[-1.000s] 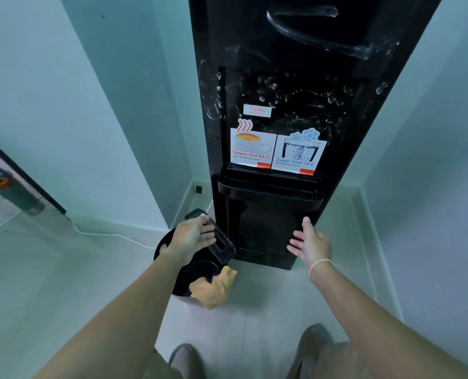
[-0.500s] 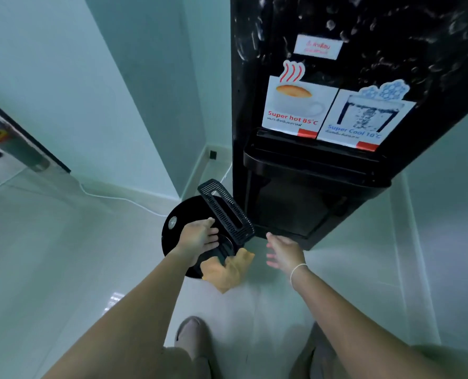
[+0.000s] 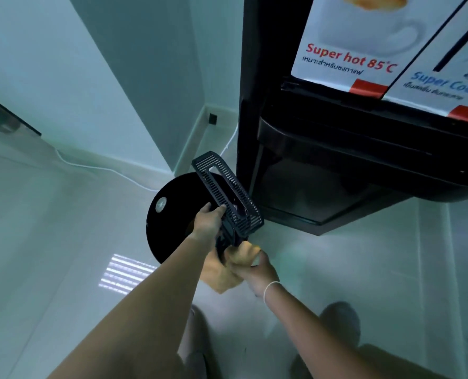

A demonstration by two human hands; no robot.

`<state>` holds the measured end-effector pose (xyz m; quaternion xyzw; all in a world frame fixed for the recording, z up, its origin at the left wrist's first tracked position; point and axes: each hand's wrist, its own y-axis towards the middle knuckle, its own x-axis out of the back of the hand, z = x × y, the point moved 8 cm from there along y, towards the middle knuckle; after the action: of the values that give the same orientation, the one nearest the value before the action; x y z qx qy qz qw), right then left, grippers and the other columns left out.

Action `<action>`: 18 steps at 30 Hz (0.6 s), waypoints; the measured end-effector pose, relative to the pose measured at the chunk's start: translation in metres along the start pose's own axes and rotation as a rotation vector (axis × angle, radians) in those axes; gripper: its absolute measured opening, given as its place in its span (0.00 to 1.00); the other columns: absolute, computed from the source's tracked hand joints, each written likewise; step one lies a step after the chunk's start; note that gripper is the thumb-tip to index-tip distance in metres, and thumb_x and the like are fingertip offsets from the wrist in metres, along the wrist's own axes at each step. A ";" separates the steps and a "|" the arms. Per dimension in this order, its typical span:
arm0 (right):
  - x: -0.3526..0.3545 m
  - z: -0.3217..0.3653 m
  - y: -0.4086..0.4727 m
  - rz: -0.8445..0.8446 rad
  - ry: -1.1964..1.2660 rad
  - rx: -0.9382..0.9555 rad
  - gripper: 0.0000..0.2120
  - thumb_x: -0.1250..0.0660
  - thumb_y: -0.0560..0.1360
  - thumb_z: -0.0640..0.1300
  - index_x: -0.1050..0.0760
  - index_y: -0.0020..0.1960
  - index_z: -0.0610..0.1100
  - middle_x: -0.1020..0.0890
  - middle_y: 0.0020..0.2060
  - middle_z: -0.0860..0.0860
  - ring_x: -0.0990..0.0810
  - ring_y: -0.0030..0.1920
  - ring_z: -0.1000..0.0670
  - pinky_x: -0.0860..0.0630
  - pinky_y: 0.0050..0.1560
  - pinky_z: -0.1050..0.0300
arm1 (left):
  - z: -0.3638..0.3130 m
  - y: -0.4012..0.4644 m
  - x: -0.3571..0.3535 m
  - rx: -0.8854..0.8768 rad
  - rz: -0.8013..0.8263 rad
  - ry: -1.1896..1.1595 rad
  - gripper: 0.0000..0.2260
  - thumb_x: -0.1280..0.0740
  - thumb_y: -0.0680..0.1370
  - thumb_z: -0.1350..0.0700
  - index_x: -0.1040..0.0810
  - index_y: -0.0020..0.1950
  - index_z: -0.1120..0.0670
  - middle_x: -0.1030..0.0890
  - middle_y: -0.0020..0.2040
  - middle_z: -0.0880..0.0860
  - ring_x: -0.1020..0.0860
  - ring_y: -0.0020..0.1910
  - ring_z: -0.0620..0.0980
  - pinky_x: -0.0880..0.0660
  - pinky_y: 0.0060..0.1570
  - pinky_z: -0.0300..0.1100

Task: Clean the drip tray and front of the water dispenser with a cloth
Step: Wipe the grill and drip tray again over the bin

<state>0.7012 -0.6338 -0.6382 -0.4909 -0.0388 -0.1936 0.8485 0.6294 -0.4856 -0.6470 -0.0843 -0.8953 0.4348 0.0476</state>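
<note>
The black water dispenser [image 3: 336, 165] fills the upper right, with hot and cool stickers on its front. My left hand [image 3: 208, 222] grips the black slotted drip tray [image 3: 227, 192], tilted and held off the dispenser, over a round black bin [image 3: 170, 214]. An orange cloth [image 3: 222, 277] hangs just below the tray. My right hand [image 3: 257, 269] grips the cloth from the right, its fingers curled into the fabric. Part of the cloth is hidden behind my left forearm.
Pale glossy floor tiles [image 3: 63, 242] spread to the left and front. A white cable [image 3: 96, 166] runs along the wall base. The walls meet in a corner left of the dispenser. My shoes [image 3: 339, 321] show at the bottom.
The view has dropped closer to the dispenser's lower front. My right hand moved left from the dispenser's base and took hold of the orange cloth. My left hand still holds the tray.
</note>
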 end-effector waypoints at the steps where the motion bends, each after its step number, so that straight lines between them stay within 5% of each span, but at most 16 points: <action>1: -0.003 -0.001 0.001 -0.015 -0.012 -0.011 0.20 0.28 0.67 0.52 0.33 0.52 0.50 0.25 0.41 0.53 0.25 0.43 0.50 0.24 0.44 0.56 | 0.001 0.003 -0.002 0.004 0.005 -0.013 0.27 0.34 0.78 0.58 0.40 0.75 0.55 0.24 0.62 0.58 0.23 0.58 0.58 0.27 0.62 0.53; 5: -0.009 0.002 0.003 -0.040 -0.058 -0.001 0.10 0.33 0.69 0.52 0.31 0.38 0.49 0.22 0.41 0.49 0.21 0.46 0.44 0.22 0.48 0.50 | -0.007 0.005 -0.008 -0.049 0.056 -0.014 0.05 0.37 0.80 0.61 0.23 0.52 0.56 0.21 0.43 0.55 0.24 0.42 0.55 0.25 0.42 0.46; 7: -0.007 0.008 -0.001 -0.048 -0.056 0.041 0.08 0.35 0.71 0.50 0.29 0.36 0.49 0.22 0.35 0.51 0.22 0.39 0.48 0.24 0.40 0.56 | -0.010 0.003 -0.003 -0.072 0.056 -0.019 0.08 0.40 0.81 0.62 0.25 0.43 0.55 0.22 0.42 0.58 0.25 0.41 0.55 0.26 0.41 0.45; 11: 0.014 0.025 -0.021 -0.166 0.255 0.151 0.03 0.34 0.70 0.43 0.25 0.38 0.46 0.22 0.35 0.50 0.26 0.34 0.52 0.31 0.31 0.60 | -0.021 -0.014 0.020 -0.126 0.062 -0.042 0.09 0.42 0.81 0.62 0.25 0.45 0.54 0.19 0.44 0.55 0.20 0.43 0.54 0.22 0.38 0.43; 14: 0.035 0.045 -0.041 -0.236 0.477 0.273 0.03 0.36 0.72 0.41 0.24 0.41 0.46 0.22 0.36 0.49 0.24 0.36 0.50 0.29 0.33 0.60 | -0.038 -0.034 0.047 -0.206 0.043 -0.007 0.09 0.43 0.81 0.62 0.25 0.46 0.54 0.18 0.45 0.54 0.20 0.45 0.54 0.22 0.41 0.45; 18: 0.025 0.081 -0.072 -0.184 0.483 0.407 0.07 0.36 0.74 0.41 0.24 0.51 0.47 0.21 0.42 0.50 0.23 0.42 0.51 0.28 0.38 0.60 | -0.058 -0.069 0.078 -0.328 -0.009 0.016 0.10 0.42 0.81 0.62 0.24 0.45 0.53 0.18 0.41 0.54 0.20 0.38 0.53 0.23 0.46 0.48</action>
<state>0.7082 -0.6039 -0.5310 -0.2455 0.0816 -0.3685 0.8929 0.5546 -0.4682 -0.5560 -0.0901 -0.9543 0.2817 0.0421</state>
